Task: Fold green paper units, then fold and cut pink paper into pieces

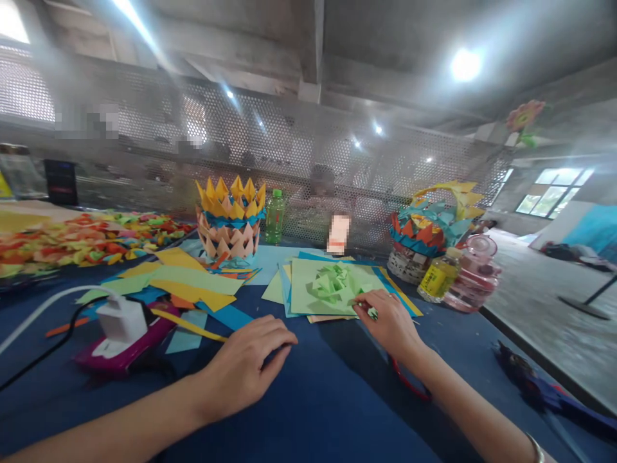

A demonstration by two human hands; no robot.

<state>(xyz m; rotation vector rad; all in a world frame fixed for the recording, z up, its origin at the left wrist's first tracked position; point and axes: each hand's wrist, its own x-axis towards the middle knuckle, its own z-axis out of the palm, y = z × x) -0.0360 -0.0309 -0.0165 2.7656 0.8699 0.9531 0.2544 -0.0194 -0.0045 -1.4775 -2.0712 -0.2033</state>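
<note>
On the tabletop (318,399), one pile of green folded pieces (333,283) was borne by one stack of paper sheets (303,299). Its edge was reached by the right hand (391,319); whether anything was grasped could not be told. The left hand (248,358) was held with fingers (277,337) loosely curled, released. Beyond, two folded-paper vessels (229,241) and one green bottle (275,220) were seen.

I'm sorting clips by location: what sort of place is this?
Probably a craft workshop in an unfinished building: a stack of colored paper, a folded-paper container and a bare concrete ceiling.
</note>
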